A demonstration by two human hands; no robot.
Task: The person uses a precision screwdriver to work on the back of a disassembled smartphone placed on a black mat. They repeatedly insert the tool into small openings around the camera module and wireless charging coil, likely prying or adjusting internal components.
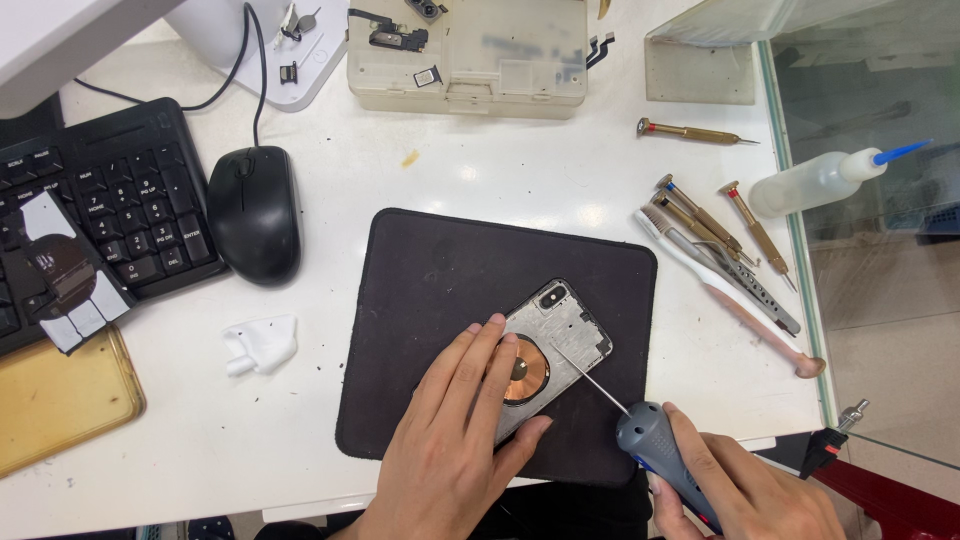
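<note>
Your left hand lies flat on the opened phone housing, fingers spread over its lower half and the thumb tucked against its near edge. It grips nothing; it presses down, pinning the housing so it cannot slide under the tool. The housing lies at a slant near the middle of the dark work mat, whose soft surface keeps it from skating on the white table. A round copper coil shows beside your fingertips, with the camera cut-out at the far corner.

Your right hand is closed around the grey handle of a screwdriver, held low and angled so the thin shaft reaches the middle of the housing, just beside the coil.

To the right, within easy reach, lie several brass-handled precision screwdrivers, a toothbrush and a clear squeeze bottle with a blue nozzle. A parts box stands at the far edge. To the left are a black mouse, a keyboard, a crumpled white scrap and a yellowish phone case.
</note>
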